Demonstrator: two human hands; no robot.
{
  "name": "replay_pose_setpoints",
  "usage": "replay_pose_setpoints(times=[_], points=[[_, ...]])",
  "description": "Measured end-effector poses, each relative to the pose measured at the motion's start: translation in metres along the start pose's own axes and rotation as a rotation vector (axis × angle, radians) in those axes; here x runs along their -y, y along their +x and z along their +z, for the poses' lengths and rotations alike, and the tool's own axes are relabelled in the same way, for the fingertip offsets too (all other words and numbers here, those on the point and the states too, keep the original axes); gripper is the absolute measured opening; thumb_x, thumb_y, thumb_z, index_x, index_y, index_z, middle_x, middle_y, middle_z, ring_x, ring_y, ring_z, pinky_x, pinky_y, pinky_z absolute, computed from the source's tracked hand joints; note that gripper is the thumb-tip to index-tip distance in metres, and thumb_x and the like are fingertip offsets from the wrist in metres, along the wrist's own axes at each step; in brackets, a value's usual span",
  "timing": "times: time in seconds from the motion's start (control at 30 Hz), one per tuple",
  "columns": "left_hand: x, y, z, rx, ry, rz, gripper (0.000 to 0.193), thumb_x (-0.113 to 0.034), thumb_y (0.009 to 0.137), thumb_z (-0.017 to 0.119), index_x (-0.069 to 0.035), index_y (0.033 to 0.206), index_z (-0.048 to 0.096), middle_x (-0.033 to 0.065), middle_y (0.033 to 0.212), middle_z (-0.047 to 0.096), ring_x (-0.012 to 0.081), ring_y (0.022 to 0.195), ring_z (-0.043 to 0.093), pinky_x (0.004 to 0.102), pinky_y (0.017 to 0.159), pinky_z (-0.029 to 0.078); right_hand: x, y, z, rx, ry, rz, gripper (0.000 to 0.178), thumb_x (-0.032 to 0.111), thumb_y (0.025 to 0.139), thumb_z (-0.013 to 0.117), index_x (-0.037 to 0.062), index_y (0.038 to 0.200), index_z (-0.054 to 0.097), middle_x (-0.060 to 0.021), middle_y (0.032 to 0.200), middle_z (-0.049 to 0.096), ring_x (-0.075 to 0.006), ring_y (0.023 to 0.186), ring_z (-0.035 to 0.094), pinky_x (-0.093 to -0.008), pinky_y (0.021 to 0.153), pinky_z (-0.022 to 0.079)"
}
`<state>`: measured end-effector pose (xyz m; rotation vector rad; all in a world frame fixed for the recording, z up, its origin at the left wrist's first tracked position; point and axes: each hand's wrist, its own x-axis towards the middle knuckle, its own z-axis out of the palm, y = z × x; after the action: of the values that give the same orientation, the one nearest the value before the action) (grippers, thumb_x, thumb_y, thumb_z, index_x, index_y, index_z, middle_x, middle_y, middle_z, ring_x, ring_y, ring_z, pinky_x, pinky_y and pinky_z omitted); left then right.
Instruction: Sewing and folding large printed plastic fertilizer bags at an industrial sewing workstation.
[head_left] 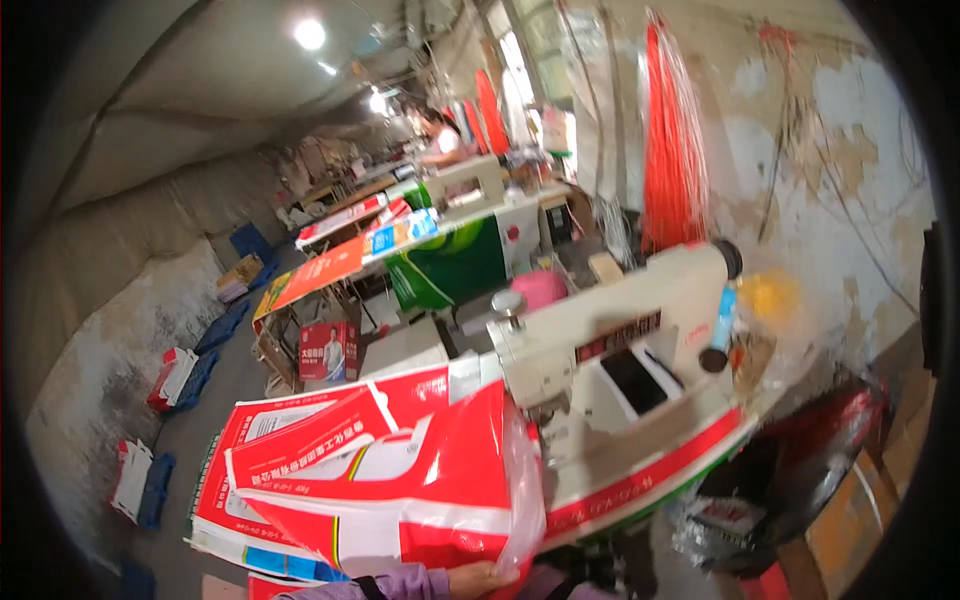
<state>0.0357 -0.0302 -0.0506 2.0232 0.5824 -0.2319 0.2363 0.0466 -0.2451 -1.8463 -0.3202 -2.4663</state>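
Observation:
My left hand, at the end of a purple sleeve, is at the lower edge. Its fingers are closed on the near edge of a red and white woven sack, where a clear plastic liner sticks out. The sack lies over a stack of similar printed sacks, its far end close to the needle area of a cream sewing machine. My right hand is out of the picture; only some purple cloth shows at the bottom.
A phone lies on the machine bed. Red strands hang on the wall. A black plastic bag is at the right. Beyond stand a red box and another machine table; a person sits further back.

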Motion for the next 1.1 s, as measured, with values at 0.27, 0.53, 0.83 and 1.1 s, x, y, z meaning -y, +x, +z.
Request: replay_pose_setpoints(times=[0.27, 0.53, 0.83, 1.1], points=[[-0.225, -0.003, -0.087, -0.028, 0.674, -0.049, 0.025, -0.001, 0.070, 0.059, -0.004, 0.094, 0.061, 0.0086, 0.099, 0.062, 0.0202, 0.098, 0.059, 0.0342, 0.079, 0.050, -0.132, 0.233, 0.080, -1.219, -1.074, -1.302, 0.037, 0.013, 0.095, 0.044, -0.0001, 0.130, 0.045, -0.0105, 0.115, 0.057, -0.0167, 0.109, 0.054, -0.0303, 0.095, 0.042], [-0.231, 0.023, -0.052, 0.307, 0.634, 0.075, 0.016, -0.023, 0.072, 0.061, -0.007, 0.072, 0.065, 0.0138, 0.068, 0.064, 0.0324, 0.066, 0.065, 0.0426, 0.059, 0.052, -0.139, 0.274, 0.101, -2.580, -2.078, -0.340, 0.070, 0.021, 0.086, 0.048, -0.0010, 0.143, 0.013, -0.0332, 0.094, 0.060, -0.0413, 0.088, 0.063, -0.0483, 0.079, 0.049], [-0.284, 0.029, -0.163, 0.708, 0.885, 0.078, 0.016, -0.022, 0.073, 0.067, -0.006, 0.077, 0.066, 0.0117, 0.080, 0.066, 0.0285, 0.077, 0.065, 0.0379, 0.068, 0.052, -0.094, 0.262, 0.104, -2.754, -2.531, 0.783, 0.073, 0.010, 0.079, 0.051, 0.0004, 0.144, 0.018, -0.0121, 0.065, 0.065, -0.0270, 0.056, 0.065, -0.0415, 0.049, 0.050], [-0.192, 0.054, -0.167, 0.498, -0.264, 0.391, 0.032, -0.023, 0.083, 0.060, -0.001, 0.105, 0.064, 0.0157, 0.109, 0.061, 0.0264, 0.101, 0.059, 0.0333, 0.090, 0.044, 0.011, 0.198, 0.076, -3.001, -2.608, 0.633, 0.058, 0.022, 0.090, 0.042, 0.0100, 0.144, 0.026, -0.0152, 0.065, 0.064, -0.0296, 0.052, 0.063, -0.0466, 0.042, 0.045]])
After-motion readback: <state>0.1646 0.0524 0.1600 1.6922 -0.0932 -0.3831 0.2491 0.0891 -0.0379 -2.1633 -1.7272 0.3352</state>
